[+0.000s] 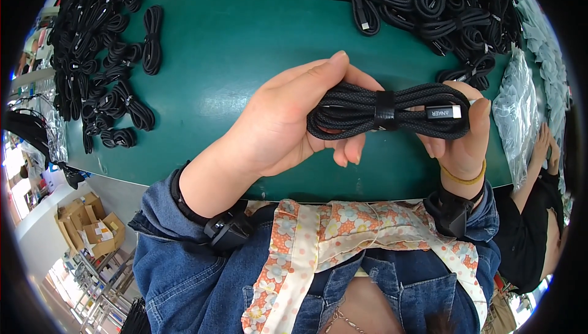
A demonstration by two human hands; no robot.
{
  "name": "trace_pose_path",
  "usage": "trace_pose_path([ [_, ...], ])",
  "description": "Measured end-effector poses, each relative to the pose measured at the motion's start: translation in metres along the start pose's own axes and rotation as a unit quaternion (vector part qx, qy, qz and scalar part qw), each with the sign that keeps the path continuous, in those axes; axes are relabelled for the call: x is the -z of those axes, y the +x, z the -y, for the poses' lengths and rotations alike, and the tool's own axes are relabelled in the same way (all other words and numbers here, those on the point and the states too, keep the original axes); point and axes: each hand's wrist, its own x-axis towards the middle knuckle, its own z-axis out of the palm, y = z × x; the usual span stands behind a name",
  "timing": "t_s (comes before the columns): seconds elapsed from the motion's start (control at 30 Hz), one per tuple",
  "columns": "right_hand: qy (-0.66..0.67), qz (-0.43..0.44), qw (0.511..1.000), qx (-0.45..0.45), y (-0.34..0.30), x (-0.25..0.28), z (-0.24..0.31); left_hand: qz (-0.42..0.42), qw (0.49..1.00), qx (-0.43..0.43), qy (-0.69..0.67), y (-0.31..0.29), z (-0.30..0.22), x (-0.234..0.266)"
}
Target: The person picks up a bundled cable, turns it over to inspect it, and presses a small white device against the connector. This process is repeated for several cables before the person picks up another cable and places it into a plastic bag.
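Between my two hands, above the near part of the green table, is a coiled black braided charging cable (352,112). A black strap (384,110) binds the coil at its middle. One silver-tipped plug (444,112) lies along the coil's right end, facing up. My left hand (294,110) grips the left end, thumb above it and fingers curling round behind and below. The right end sits in my right hand (468,141), with the fingers partly hidden behind the coil.
Many similar bundled cables are heaped at the far left (92,58) and far right (453,3) of the table (202,40). A clear plastic bag (516,113) lies at the right edge. Beyond it are another person's hands (542,150). Cardboard boxes (92,227) stand at the lower left.
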Motion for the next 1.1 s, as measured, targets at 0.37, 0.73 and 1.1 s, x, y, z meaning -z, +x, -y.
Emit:
trace_pose_path([
  [0.37,-0.163,0.171,0.965,-0.110,0.004,0.000,0.011,-0.194,0.784,-0.333,0.487,-0.007,-0.043,0.029],
  [0.73,0.120,-0.105,0.979,0.125,0.015,-0.005,0.016,-0.563,0.338,-0.015,0.754,-0.041,-0.096,0.101],
  [1.1,-0.039,-0.047,0.998,0.019,0.008,-0.002,0.001,-0.120,0.808,-0.253,0.519,-0.012,-0.052,0.044],
])
